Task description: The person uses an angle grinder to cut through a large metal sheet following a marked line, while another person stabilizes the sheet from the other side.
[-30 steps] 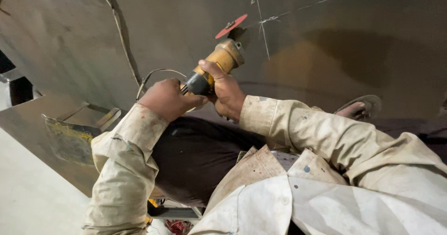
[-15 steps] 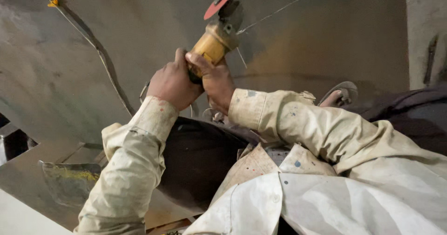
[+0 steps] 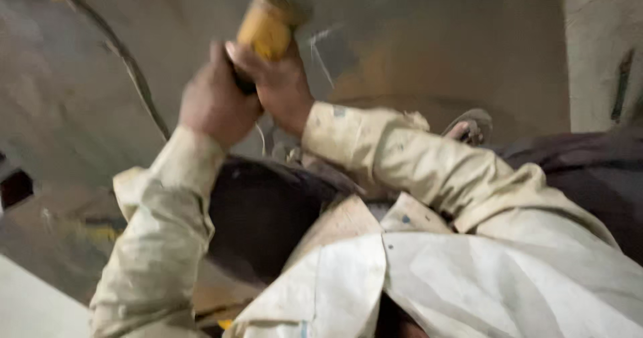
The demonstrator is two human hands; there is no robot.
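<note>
Overhead, both hands grip a yellow-bodied handheld angle grinder (image 3: 268,26) raised against a large grey-brown metal sheet (image 3: 429,50). Left hand (image 3: 216,100): fingers curled shut around the dark rear handle of the grinder, at the lower end of the tool. Right hand (image 3: 278,83): closed around the tool just ahead of the left hand, touching the base of the yellow body. Long axis of the grinder: runs from the hands up and slightly rightward, head end pointing toward the top edge of the view, where it blurs and is cut off; the disc cannot be made out. Both forearms wear pale, dusty cream work sleeves (image 3: 161,244). A dark cable (image 3: 137,83) crosses the metal sheet to the left of the hands, running diagonally from the upper left corner. A sandalled foot (image 3: 469,127) rests near the sheet, to the right of the right sleeve. Motion blur softens all detail.
</note>
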